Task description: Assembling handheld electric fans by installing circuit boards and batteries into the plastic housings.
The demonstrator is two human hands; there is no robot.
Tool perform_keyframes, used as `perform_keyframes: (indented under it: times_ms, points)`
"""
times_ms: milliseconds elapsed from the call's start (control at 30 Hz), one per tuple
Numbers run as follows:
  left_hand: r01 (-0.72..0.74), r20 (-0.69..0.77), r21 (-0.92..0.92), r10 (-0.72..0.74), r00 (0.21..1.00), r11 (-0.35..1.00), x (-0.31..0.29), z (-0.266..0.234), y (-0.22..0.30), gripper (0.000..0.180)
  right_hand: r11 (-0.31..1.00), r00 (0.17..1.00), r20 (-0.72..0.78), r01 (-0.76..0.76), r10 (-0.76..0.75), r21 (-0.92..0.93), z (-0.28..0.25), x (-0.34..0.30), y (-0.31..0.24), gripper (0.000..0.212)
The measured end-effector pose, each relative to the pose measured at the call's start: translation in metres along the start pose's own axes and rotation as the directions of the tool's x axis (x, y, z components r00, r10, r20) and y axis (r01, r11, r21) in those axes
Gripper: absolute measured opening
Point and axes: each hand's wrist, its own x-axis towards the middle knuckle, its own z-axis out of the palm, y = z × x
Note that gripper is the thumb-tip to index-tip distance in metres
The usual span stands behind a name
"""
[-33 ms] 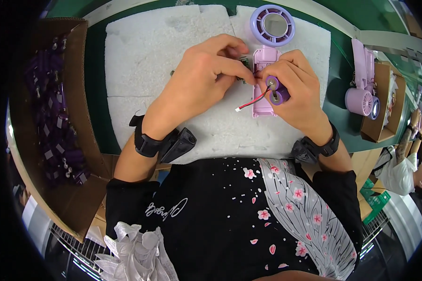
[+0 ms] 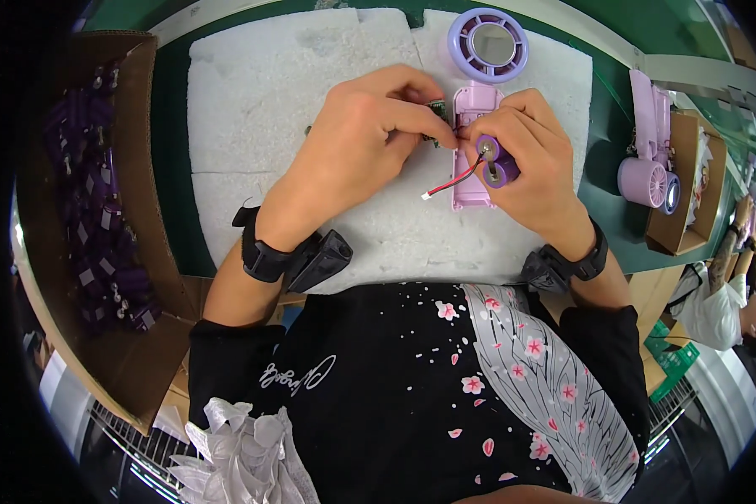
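My right hand is closed around a pack of purple battery cells, ends facing up. A red-and-black lead runs from the pack to a small white plug that hangs free at the left. Beneath the pack lies the open pink handle shell of a handheld fan, partly covered by my right hand. My left hand pinches at the shell's left edge, around a small green circuit board mostly hidden by the fingers. Thin wires show at its fingertips. Above the shell sits the lilac round fan head.
A white foam mat covers the green bench. On the left, a cardboard box holds many purple battery packs. To the right are pink fan parts and another cardboard box. Another person is at far right.
My left hand's upper fingers have shifted slightly, and more of the green circuit board shows. My right hand and the battery pack stay in place.
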Motion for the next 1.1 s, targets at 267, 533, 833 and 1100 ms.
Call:
perform_keyframes:
  times_ms: [267,533,833,1100]
  points:
    - [-0.010,0.012,-0.055,0.011,1.000,0.998,0.002,0.008,0.015,0.021,1.000,1.000,0.000,-0.004,0.004,-0.018,-0.001,0.001,0.000,0.030]
    - [0.032,0.079,-0.081,-0.026,0.997,0.996,0.001,0.005,0.011,0.020,0.999,0.999,-0.021,-0.039,0.039,0.007,-0.002,0.002,-0.003,0.031]
    - [0.182,0.154,-0.239,-0.147,0.977,0.954,0.002,0.002,0.010,0.016,0.960,0.967,-0.165,-0.154,0.195,0.232,-0.006,0.001,-0.002,0.021]
    - [0.199,0.124,-0.344,-0.165,0.978,0.918,0.001,0.003,0.005,0.017,0.982,0.987,-0.096,-0.116,0.132,0.151,-0.011,0.003,-0.001,0.019]
